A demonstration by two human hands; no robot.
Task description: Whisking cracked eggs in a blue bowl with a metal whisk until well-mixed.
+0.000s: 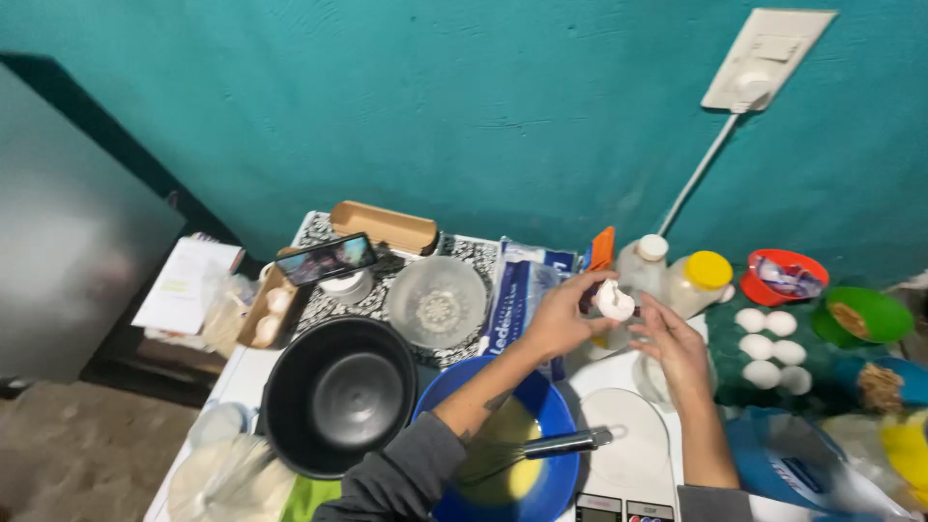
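The left hand (pixel 559 317) is clenched around a small white object (pixel 614 301), possibly an eggshell, held above the desk (pixel 246 372) just in front of a white-capped bottle (pixel 642 265) and a yellow-capped bottle (pixel 698 280). The right hand (pixel 675 346) is released, fingers spread, just beside that object without gripping it. Directly below the left forearm sits a blue bowl (pixel 546 406) containing yellow liquid, with a metal whisk (pixel 541 449) resting in it, handle pointing right. A white scale platform (pixel 633 445) lies beneath the hands. To the left stand a black pot (pixel 338 394) and a clear glass bowl (pixel 437 302). A phone (pixel 327 258) is propped behind the pot. A blue-and-white packet (pixel 512 300) lies behind the left hand. On the right, a green egg tray (pixel 773 358) holds white eggs, with a red bowl (pixel 785 275) and a green bowl (pixel 867 315) behind it. The desk is crowded on all sides of the hands.
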